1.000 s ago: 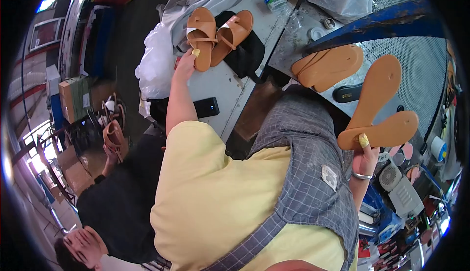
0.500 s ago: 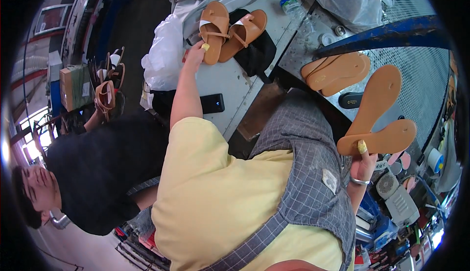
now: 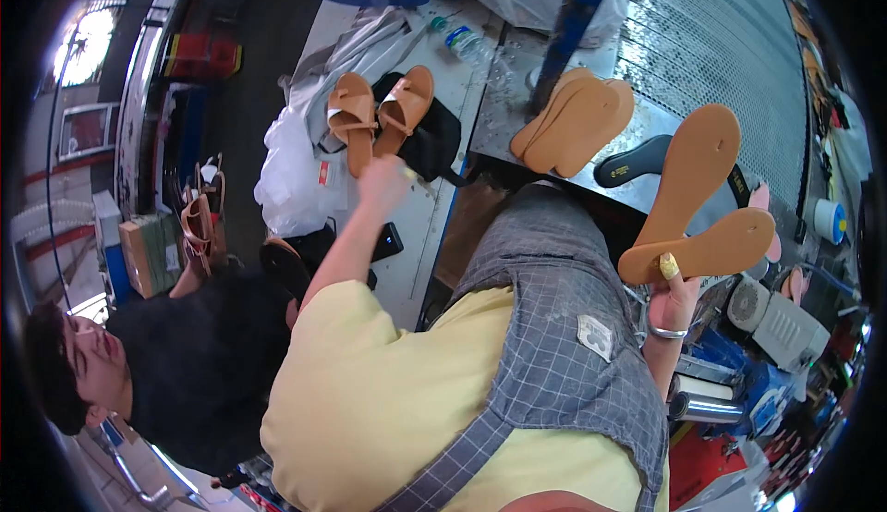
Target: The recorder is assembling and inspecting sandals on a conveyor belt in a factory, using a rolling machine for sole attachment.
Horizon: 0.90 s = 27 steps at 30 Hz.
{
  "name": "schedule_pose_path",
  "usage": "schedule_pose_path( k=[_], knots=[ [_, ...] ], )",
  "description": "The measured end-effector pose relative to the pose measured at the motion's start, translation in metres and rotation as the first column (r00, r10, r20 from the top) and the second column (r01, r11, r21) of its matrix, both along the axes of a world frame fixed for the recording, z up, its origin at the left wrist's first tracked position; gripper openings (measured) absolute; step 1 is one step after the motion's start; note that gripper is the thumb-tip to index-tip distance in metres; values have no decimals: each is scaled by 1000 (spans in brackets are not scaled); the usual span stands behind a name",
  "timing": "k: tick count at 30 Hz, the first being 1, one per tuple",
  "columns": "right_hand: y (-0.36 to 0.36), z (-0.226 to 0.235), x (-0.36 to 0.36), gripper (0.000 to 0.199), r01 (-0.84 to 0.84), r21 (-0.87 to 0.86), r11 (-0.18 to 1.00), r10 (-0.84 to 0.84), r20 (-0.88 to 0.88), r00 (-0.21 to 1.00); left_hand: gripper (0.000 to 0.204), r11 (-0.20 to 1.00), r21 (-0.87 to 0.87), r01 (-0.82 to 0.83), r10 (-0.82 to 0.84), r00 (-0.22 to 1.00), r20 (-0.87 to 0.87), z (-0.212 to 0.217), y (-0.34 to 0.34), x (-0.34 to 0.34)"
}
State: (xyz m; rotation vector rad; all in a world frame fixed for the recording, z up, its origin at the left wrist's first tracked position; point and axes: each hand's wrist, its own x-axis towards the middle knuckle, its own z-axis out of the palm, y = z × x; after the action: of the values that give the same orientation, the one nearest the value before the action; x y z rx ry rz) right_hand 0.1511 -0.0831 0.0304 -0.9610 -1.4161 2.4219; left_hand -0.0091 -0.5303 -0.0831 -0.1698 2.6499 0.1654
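Pair of tan strapped leather sandals (image 3: 379,116) on the white tabletop (image 3: 420,225), left; stack of tan flat soles (image 3: 577,122) right of them; black phone (image 3: 386,241) nearer, beside the left hand (image 3: 383,184).

left hand (image 3: 383,179) just short of tan sandal pair (image 3: 379,116), bare white desk (image 3: 407,262) strip below it open, black bag (image 3: 434,138) and phone (image 3: 386,242) flank it, sole stack (image 3: 575,124) and blue post (image 3: 568,22) block the right

A pale yellow short-sleeved shirt (image 3: 388,392) is worn under a grey checked apron (image 3: 564,327), on which a small light patch (image 3: 595,336) is sewn near the frame's centre. A silver bangle (image 3: 667,332) is seen on the wrist of the right hand (image 3: 673,295), and a yellow wrap is worn on its thumb; the left hand (image 3: 383,181) is blurred.
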Motion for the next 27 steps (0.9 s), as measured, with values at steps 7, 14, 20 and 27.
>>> schedule_pose_path(
  k=[7,14,20,27],
  knots=[
    [7,-6,0,43,45,-32,998,-45,-5,999,39,297,933,-204,-453,830,325,58,238,17],
    [15,5,-11,32,55,-59,997,-56,-21,998,44,99,806,-584,-482,681,552,98,313,-5],
    [23,5,-14,33,6,-186,983,-15,-48,999,34,162,834,-527,-481,696,533,96,324,-9],
    [18,-4,-19,34,5,-173,985,-7,-10,1000,29,68,924,-376,-353,857,375,85,319,-4]
  ],
)
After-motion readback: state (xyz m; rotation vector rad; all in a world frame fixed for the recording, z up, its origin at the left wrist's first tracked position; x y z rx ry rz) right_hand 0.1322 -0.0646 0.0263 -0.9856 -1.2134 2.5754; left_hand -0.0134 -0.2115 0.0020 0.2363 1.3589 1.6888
